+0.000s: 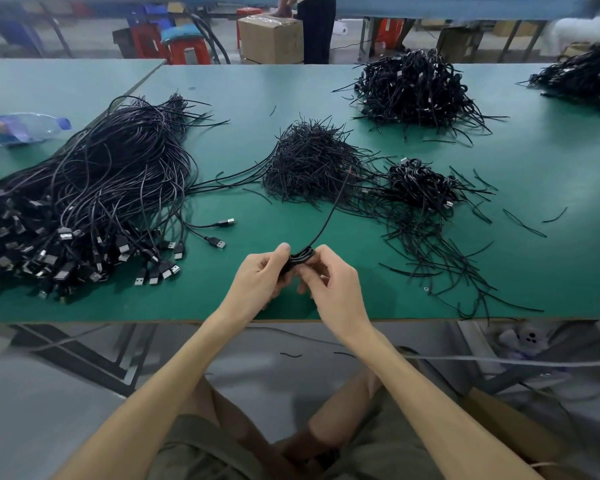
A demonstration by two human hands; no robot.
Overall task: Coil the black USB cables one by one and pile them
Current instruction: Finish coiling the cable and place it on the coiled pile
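Over the near edge of the green table (291, 81), my left hand (260, 278) and my right hand (329, 282) together grip a small coiled black USB cable (300, 257). Its loose tail (333, 209) rises up and away toward the middle of the table. A big bundle of uncoiled black USB cables (94, 188) lies at the left, plugs toward me. A small pile of coiled cables (420, 183) sits right of centre. A heap of short black ties (309, 164) lies in the middle.
A larger pile of coiled cables (416, 88) lies at the back right, another pile (582, 77) at the far right. Loose ties (440, 251) scatter to my right. A plastic water bottle (25, 128) lies at the left. A person (314, 26) stands by a cardboard box (271, 38) beyond the table.
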